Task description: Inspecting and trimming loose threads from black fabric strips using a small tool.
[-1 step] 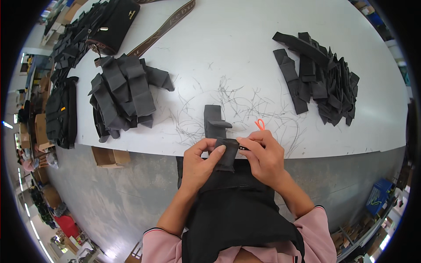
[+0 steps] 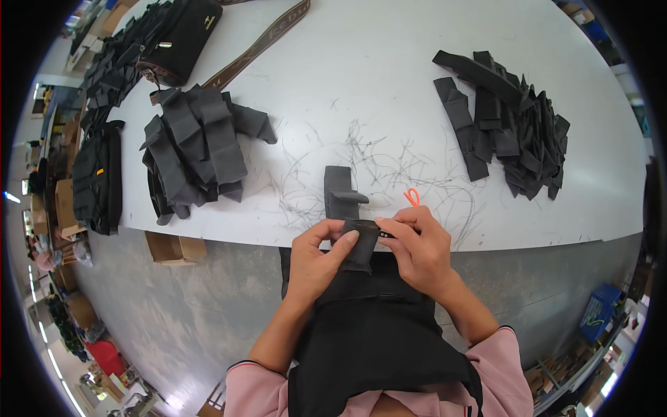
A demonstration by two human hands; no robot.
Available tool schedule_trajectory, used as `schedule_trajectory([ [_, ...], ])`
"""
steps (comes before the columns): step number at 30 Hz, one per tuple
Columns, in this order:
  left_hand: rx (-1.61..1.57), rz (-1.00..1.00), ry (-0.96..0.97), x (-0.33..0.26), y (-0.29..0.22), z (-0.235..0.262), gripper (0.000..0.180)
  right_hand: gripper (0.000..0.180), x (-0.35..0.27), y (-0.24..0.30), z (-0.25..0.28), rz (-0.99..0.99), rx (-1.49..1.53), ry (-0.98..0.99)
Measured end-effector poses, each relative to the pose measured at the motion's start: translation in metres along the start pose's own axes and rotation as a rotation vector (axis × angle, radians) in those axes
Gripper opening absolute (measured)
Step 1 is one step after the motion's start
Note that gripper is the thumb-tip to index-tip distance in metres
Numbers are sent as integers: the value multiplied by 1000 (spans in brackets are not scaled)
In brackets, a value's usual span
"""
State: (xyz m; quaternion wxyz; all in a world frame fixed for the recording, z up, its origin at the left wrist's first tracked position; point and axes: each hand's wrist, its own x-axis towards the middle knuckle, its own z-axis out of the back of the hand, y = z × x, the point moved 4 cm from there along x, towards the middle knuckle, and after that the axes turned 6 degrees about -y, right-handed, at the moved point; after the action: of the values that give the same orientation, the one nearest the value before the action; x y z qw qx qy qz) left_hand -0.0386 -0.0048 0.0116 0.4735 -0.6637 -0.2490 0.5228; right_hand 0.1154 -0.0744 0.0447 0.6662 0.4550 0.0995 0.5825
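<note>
At tabletop (image 2: 417,83) near edge, left hand (image 2: 316,260) and right hand (image 2: 420,250) each pinch one black fabric piece (image 2: 360,243); stacks lie far left and right, open middle.

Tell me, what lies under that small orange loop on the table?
Under the orange loop only the white table and loose dark threads show. Its lower end is hidden behind the right hand.

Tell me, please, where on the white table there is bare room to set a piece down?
The widest bare stretch of the table lies between the left fabric pile and the right fabric pile. Nearer the hands, loose threads and a folded dark piece crowd the edge. The far left corner is packed with a black bag.
</note>
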Motion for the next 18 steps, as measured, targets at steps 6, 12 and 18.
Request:
schedule_trajectory([
  [6,30,-5,35,0,1,2,16,33,0,-4,-4,-2,70,38],
  [12,67,-28,45,2,3,5,17,32,2,-7,-6,-102,168,62],
  [18,57,3,58,2,2,3,17,33,0,-2,-7,-5,66,36],
])
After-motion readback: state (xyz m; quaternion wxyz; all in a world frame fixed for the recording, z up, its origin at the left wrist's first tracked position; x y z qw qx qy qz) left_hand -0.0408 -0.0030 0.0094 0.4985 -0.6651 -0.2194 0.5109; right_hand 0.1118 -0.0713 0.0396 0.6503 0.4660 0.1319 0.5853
